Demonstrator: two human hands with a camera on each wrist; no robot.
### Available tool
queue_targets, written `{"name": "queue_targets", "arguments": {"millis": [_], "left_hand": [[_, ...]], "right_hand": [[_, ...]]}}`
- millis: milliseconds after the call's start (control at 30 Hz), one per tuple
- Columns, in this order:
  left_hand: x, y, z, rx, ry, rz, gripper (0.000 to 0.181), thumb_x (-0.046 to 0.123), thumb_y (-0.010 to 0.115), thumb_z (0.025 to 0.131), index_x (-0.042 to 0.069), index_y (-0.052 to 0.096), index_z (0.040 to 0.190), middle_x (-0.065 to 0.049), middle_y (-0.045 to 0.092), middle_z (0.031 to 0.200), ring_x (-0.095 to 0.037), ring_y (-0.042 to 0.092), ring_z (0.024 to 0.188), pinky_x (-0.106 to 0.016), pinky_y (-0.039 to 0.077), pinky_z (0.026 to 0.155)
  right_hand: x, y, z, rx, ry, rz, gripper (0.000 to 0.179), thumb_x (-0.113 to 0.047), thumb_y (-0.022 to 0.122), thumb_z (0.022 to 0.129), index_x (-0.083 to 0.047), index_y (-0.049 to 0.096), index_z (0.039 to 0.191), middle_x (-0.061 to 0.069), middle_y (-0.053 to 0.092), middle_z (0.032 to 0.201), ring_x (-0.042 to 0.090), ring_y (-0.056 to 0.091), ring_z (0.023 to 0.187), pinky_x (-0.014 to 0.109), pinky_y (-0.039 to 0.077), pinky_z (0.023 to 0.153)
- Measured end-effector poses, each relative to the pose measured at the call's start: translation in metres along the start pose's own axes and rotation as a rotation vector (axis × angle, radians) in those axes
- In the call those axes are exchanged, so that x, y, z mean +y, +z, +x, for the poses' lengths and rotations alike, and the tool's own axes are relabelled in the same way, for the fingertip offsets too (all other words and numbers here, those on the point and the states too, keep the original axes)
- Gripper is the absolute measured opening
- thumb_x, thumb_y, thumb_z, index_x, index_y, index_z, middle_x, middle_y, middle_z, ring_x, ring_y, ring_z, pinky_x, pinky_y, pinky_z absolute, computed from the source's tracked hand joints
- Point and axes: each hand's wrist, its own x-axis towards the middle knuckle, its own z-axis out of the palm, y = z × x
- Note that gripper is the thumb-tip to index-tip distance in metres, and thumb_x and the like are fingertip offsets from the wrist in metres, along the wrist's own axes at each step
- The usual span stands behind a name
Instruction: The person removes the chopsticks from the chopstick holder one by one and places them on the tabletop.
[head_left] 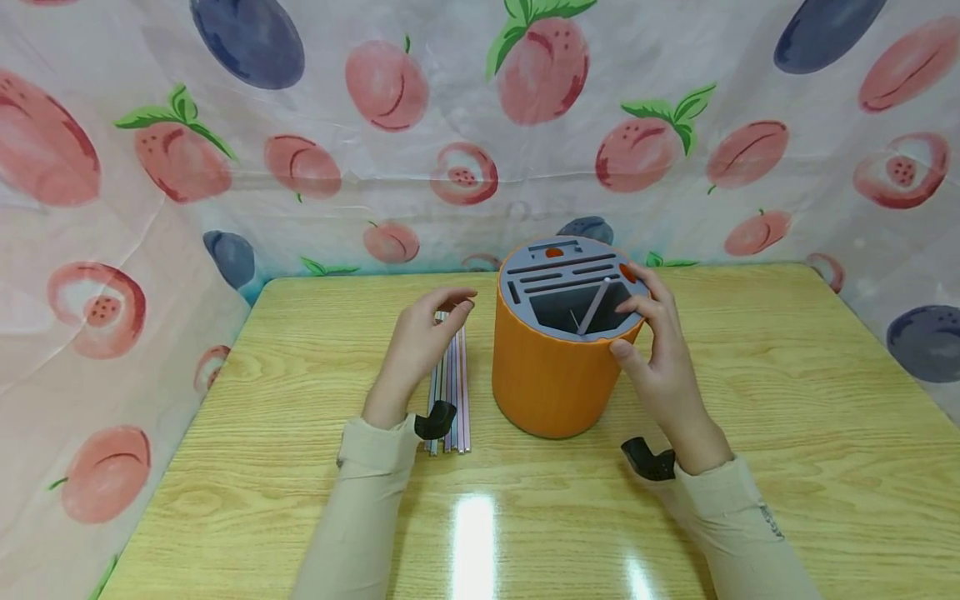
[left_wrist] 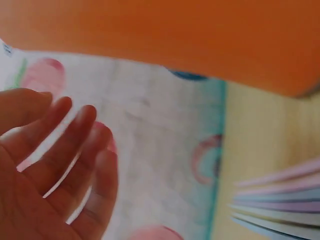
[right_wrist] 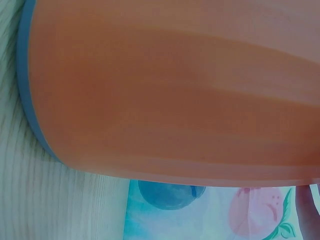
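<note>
An orange round knife block [head_left: 551, 387] with a grey slotted top stands upright on the table. My right hand [head_left: 663, 367] grips its upper right rim, thumb at the near side and fingers around the far side. One pale lilac stick [head_left: 595, 307] leans inside the large opening. To the left, my left hand [head_left: 420, 337] hovers by the far end of several long thin pastel sticks [head_left: 457, 383] lying side by side. In the left wrist view its relaxed fingers [left_wrist: 102, 175] hold nothing. The block's orange wall [right_wrist: 175, 100] fills most of the right wrist view.
A wooden table [head_left: 810, 400] spreads under everything, its far edge just behind the block. A fruit-printed sheet [head_left: 525, 158] hangs at the back and along the sides. Black wrist mounts [head_left: 437, 420] stick out from both wrists.
</note>
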Motion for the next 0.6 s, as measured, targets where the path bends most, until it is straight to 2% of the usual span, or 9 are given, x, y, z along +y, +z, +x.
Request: {"name": "queue_targets", "arguments": {"millis": [133,333,433,600], "left_hand": [[0.021,-0.003,-0.003,0.045,0.093,-0.071,0.028,0.040,0.052,0.088,0.026,0.062,0.111,0.016,0.058,0.100,-0.001,0.052,0.092,-0.026,0.046,0.074],[0.048,-0.001,-0.010,0.089,0.301,-0.104,0.024,0.032,0.055,0.088,0.020,0.063,0.108,0.009,0.056,0.105,-0.008,0.051,0.095,-0.027,0.048,0.072],[0.060,0.002,-0.014,0.106,0.392,-0.074,0.023,0.028,0.057,0.088,0.015,0.064,0.106,0.004,0.053,0.110,-0.011,0.048,0.101,-0.028,0.047,0.075],[0.074,0.010,-0.018,0.123,0.526,0.045,0.022,0.029,0.059,0.086,0.014,0.066,0.100,0.000,0.052,0.114,-0.015,0.040,0.108,-0.031,0.037,0.088]], "right_hand": [[0.000,0.000,0.000,0.002,0.002,0.005,0.058,-0.048,0.050,0.087,0.008,0.043,0.102,0.017,0.024,0.141,0.029,0.019,0.130,0.050,0.025,0.096],[0.001,0.001,0.000,0.000,-0.005,0.014,0.059,-0.047,0.049,0.087,0.009,0.043,0.102,0.018,0.024,0.141,0.029,0.018,0.131,0.048,0.025,0.097],[0.001,0.001,0.000,0.000,-0.006,0.017,0.058,-0.047,0.050,0.087,0.009,0.043,0.102,0.018,0.024,0.141,0.029,0.018,0.131,0.046,0.024,0.098],[0.001,0.000,0.000,0.001,-0.006,0.009,0.058,-0.047,0.049,0.087,0.009,0.043,0.102,0.018,0.024,0.141,0.029,0.017,0.131,0.047,0.024,0.098]]}}
